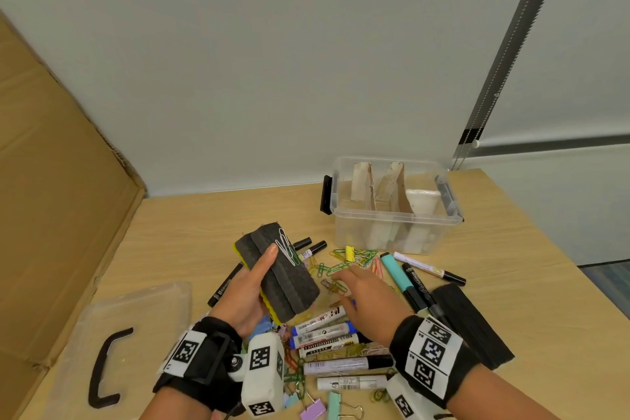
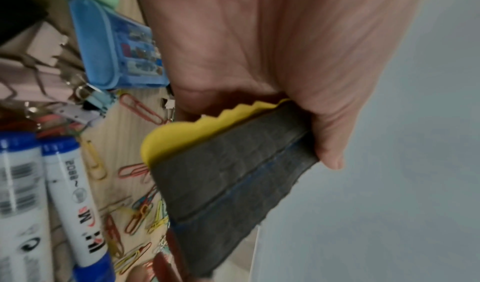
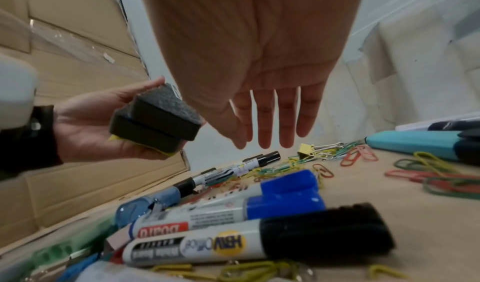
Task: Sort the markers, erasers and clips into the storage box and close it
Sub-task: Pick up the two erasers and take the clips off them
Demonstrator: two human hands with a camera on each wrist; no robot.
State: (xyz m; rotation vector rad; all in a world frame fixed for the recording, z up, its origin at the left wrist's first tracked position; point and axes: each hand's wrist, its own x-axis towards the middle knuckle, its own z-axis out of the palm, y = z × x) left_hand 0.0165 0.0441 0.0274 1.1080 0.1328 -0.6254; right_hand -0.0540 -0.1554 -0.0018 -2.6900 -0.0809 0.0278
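Grey felt eraser (image 1: 278, 274) sits gripped in the left hand (image 1: 243, 297); at its three o'clock, the right hand (image 1: 366, 297) hovers flat-fingered, empty, over paper clips (image 1: 335, 283).

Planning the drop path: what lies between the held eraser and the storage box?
Head view: black marker caps, a yellow binder clip, loose paper clips, then bare table before the storage box.

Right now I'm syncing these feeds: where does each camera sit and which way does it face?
Head: above, facing down at the table; both hands show.
Left wrist: along the left hand gripping the eraser.
Right wrist: along the right hand, over markers.
Shared: the eraser appears in all three.
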